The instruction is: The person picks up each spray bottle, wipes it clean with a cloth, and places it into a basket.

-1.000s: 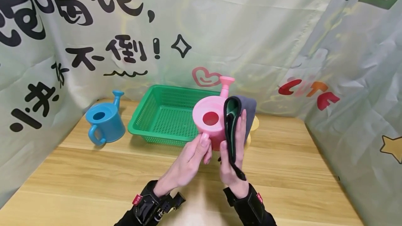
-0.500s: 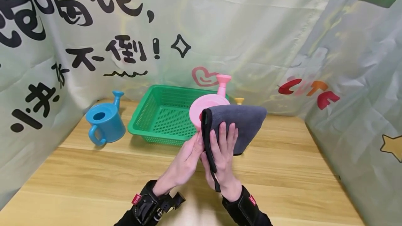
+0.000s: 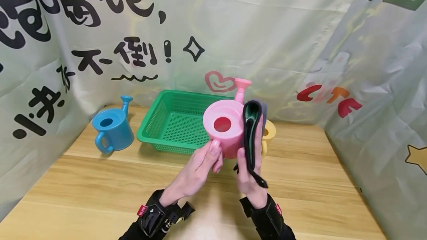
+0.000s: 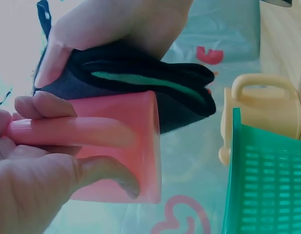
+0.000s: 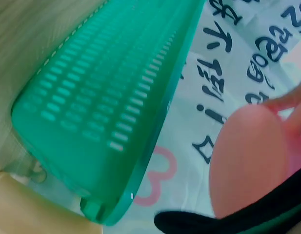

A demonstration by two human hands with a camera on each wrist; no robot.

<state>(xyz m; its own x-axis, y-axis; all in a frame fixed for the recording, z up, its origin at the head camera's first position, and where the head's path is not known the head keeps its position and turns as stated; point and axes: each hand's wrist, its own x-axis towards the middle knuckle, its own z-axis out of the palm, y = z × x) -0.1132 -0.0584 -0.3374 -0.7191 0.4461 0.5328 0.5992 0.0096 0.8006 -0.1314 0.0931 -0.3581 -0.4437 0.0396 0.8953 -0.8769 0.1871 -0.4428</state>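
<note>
My left hand (image 3: pixel 197 169) grips the handle of a pink watering can (image 3: pixel 230 145), which is raised over the table with its round opening facing me and its spout pointing up and away. Against the can's right side my right hand (image 3: pixel 248 186) holds a folded grey cloth (image 3: pixel 248 132) with black edging, thumb on one side and long fingers flat behind it. In the left wrist view the cloth (image 4: pixel 189 105) lies along the pink wall of the can (image 4: pixel 145 117). The right wrist view shows the can's rounded base (image 5: pixel 250 161) beside the cloth's dark edge (image 5: pixel 189 223).
A green perforated basket (image 3: pixel 143 130) stands behind the hands. To its left is a blue watering can (image 3: pixel 118 134). On the right, a yellow watering can (image 3: pixel 271 130) is partly hidden behind the cloth. Printed fabric walls (image 3: pixel 283 47) enclose the wooden table (image 3: pixel 317 180).
The right hand and cloth swing from the can's side across its near face, then back to the right side. The pink can tilts slightly, while the left hand keeps its grip.
</note>
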